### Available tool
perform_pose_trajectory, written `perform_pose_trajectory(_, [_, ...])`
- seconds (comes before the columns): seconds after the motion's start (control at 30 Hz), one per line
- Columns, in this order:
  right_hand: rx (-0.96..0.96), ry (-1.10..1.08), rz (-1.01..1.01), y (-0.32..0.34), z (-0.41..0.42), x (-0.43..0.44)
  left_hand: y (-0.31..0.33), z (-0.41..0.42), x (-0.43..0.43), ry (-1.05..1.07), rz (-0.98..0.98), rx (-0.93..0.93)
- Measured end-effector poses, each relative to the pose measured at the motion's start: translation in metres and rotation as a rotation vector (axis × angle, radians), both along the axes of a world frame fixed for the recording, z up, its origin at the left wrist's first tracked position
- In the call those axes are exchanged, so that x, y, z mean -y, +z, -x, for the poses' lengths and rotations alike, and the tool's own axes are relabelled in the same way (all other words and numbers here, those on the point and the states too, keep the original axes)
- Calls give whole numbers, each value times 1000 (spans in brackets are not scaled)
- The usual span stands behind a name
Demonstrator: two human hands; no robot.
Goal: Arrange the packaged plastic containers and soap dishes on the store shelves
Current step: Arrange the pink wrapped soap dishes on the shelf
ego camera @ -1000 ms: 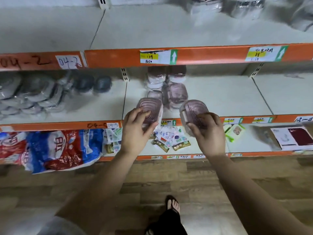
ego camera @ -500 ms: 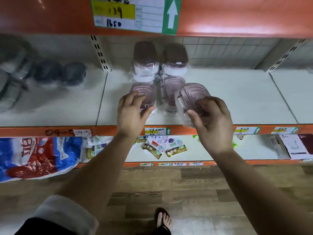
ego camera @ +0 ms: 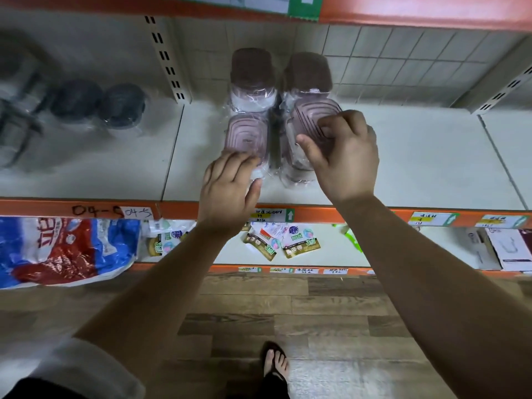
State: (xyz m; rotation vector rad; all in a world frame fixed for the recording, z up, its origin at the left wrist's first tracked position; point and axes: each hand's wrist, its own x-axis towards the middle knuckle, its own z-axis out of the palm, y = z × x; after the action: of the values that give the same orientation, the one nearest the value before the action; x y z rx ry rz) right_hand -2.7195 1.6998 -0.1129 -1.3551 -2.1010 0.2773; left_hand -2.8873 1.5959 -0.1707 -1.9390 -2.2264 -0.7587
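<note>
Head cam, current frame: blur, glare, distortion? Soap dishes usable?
Head view: centre sharp, left soap dish and right soap dish ribs legible; right hand fingers slightly motion-blurred. Head view, left edge: dark round containers smeared. Sheen on the red-blue bag; wide-angle splays the shelf uprights.

2 hands (ego camera: 230, 191), 3 pink soap dishes (ego camera: 247, 136), 2 brown-lidded containers (ego camera: 251, 67)

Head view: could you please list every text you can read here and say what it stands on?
"04-5": handwritten on the orange shelf edge.
"04-5": on the white paper tag beside it.
"3in1": on the gold sachets on the lower shelf.
The yellow-and-white price labels and the print on the blue-and-red bag are too blurred to read.
</note>
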Motion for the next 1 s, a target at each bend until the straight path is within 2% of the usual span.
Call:
perform_pose_trajectory(0.1, [148, 4, -10, 3, 11, -7, 1, -10, 11, -18, -46, -12])
perform_pose_trajectory(0.2, [315, 3, 84, 3, 16, -5, 4, -17, 23, -44, -41, 2])
perform_pose_trajectory(0.27, [346, 27, 136, 3, 12, 2, 7, -20, 33, -59, -25, -13])
perform_pose_trajectory(0.6, [147, 14, 198, 46, -34, 94, 72, -24, 95, -78, -58, -110])
perform_pose_trajectory(0.83, [146, -38, 109, 118, -70, 156, 154, -38, 142, -93, -98, -138])
perform_pose_trajectory(1.0, [95, -71, 23, 182, -81, 165, 227, -46, 139, -95, -168, -149])
